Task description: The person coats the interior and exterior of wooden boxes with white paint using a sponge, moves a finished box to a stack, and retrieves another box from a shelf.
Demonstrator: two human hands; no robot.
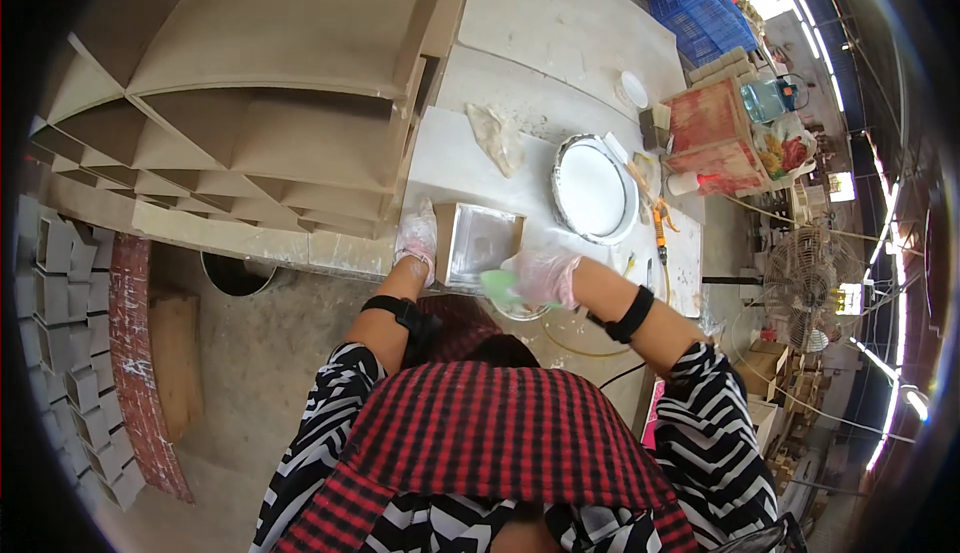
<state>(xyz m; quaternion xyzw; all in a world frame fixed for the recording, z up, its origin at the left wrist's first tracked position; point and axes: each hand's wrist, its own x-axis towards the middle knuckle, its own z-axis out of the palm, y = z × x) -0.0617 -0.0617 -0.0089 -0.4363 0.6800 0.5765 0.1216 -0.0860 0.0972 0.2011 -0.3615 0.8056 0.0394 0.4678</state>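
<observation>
The small open wooden box (478,243) sits at the near edge of the pale, smeared worktable (560,13), its whitened inside facing up; the left hand (417,238), in a thin clear glove, is pressed flat against the box's left wall, fingers spread rather than curled, so it braces the box and grasps nothing; the right hand (545,278), gloved likewise, is closed around a green sponge-like pad (500,288) at the box's near right corner. Just beyond the box lies a round pan of white coating (591,191), and past that a crumpled plastic sheet (497,136) and an orange-handled tool (660,228); to the left a big slatted fibreboard rack (270,103) leans over the table.

To my eye, doing this well means keeping the bracing palm firm so the box cannot skid off the edge; working the pad in even strokes into the corners; and keeping drips from the outer walls.
</observation>
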